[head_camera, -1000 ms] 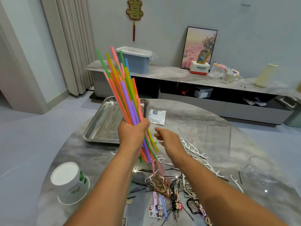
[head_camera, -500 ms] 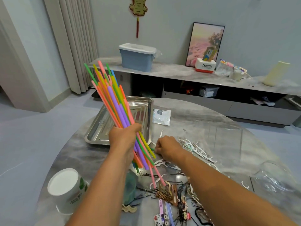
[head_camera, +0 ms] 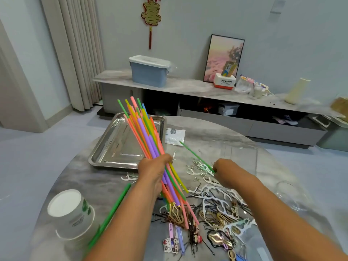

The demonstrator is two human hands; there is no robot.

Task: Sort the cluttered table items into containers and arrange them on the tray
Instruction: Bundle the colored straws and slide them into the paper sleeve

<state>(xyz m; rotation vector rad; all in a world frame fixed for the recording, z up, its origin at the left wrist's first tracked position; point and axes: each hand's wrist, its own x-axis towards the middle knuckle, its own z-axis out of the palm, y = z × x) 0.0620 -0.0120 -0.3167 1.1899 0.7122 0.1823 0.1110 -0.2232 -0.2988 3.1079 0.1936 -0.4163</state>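
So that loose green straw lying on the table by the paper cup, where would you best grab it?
Pinch the loose green straw near its far end, coming from above. That end lies bare on the table, while the near end runs under the left forearm beside the paper cup. It is thin and flat, so fingertips suit it.

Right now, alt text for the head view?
The left hand grips a bundle of coloured straws above a grey marble table, while the right hand pinches a single green straw. Behind lies a steel tray; an upturned paper cup stands near-left.
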